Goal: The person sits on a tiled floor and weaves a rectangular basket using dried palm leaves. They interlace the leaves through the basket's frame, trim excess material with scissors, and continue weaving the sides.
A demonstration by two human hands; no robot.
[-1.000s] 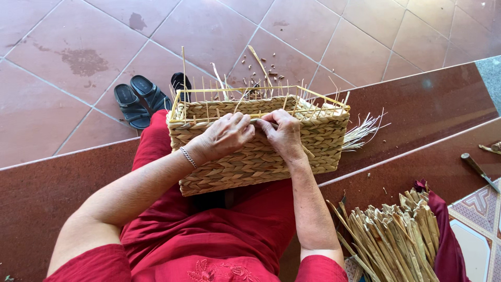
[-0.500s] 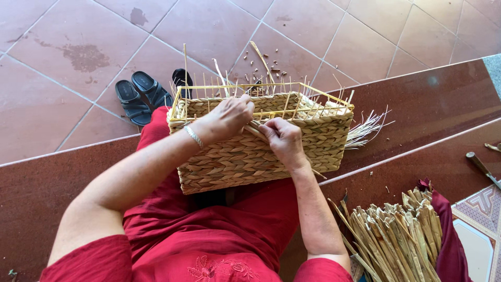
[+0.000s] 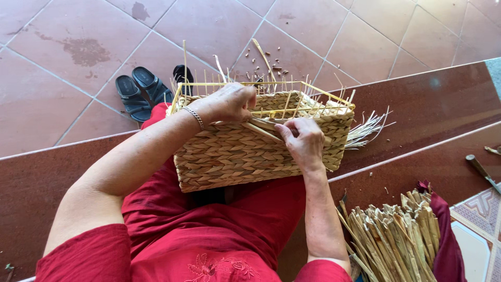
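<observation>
Fingers of both the left hand (image 3: 228,102) and right hand (image 3: 301,140) pinch reed strands on the woven basket (image 3: 240,154).

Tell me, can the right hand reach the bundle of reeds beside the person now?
Probably yes: the bundle lies uncovered just beside the right forearm, but the right hand is busy gripping a strand on the basket.
</observation>
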